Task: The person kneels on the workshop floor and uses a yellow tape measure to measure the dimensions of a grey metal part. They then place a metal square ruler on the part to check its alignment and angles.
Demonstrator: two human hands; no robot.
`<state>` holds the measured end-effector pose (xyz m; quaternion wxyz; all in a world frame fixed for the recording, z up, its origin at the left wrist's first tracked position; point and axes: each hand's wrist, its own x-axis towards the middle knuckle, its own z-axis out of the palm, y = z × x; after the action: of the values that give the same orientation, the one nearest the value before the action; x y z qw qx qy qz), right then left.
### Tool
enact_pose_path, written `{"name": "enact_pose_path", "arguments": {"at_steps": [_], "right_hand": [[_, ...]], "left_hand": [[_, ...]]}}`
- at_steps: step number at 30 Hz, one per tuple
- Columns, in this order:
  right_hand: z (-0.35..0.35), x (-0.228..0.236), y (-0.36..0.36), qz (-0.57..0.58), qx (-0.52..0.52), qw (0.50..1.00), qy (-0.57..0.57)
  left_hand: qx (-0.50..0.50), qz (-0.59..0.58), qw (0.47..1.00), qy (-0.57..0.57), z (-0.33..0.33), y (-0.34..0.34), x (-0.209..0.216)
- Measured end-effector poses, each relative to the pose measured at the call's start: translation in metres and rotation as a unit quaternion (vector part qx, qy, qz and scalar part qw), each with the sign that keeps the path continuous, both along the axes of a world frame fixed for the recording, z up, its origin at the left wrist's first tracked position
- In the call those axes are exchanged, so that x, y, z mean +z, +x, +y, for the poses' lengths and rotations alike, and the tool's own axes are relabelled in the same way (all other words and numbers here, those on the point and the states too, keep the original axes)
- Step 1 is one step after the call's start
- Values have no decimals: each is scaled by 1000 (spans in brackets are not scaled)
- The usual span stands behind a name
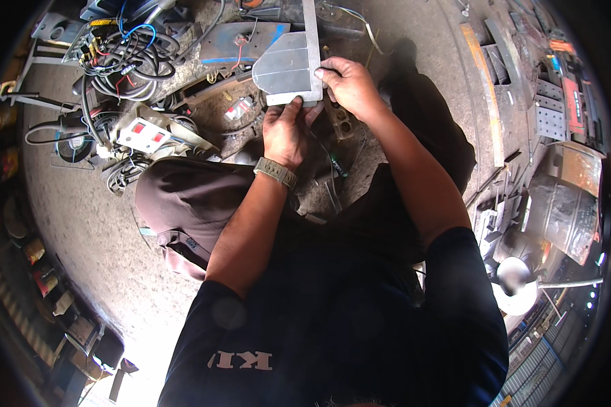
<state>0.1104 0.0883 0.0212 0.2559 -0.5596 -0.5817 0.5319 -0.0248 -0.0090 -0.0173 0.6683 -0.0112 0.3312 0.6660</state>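
Observation:
A grey metal plate [285,64] with rounded and slanted corners and thin lines marked across it is held up in front of me. Along its right and lower edges lies an L-shaped steel square [311,42], its long arm pointing away from me. My left hand [284,138], with a watch at the wrist, grips the short arm from below, thumb on top. From the right, my right hand [352,87] pinches the square near its corner, thumb on the face. Both hands are closed; the fingers behind the metal are partly hidden.
Tangled black cables [132,68] lie at far left, near a white power strip [142,136] with red switches. Behind the plate is a blue-edged metal sheet [241,42]. Long metal strips [485,95] and a perforated plate [551,112] lie on the right. My bent legs flank the work.

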Motion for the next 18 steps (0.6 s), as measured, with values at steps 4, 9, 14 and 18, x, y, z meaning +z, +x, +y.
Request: {"name": "enact_pose_path", "arguments": {"at_steps": [4,9,14,18], "right_hand": [[2,-7,2,-37,16,998,48],[2,-12,3,-36,18,996,78],[1,-11,2,-19,10,998,56],[2,-24,3,-10,7,996,93]], "left_hand": [[-1,2,1000,-6,-1,-1,-1],[-4,0,1000,-1,0,-1,-2],[1,-3,1000,10,0,-1,-4],[3,-5,1000,14,0,0,-2]]}}
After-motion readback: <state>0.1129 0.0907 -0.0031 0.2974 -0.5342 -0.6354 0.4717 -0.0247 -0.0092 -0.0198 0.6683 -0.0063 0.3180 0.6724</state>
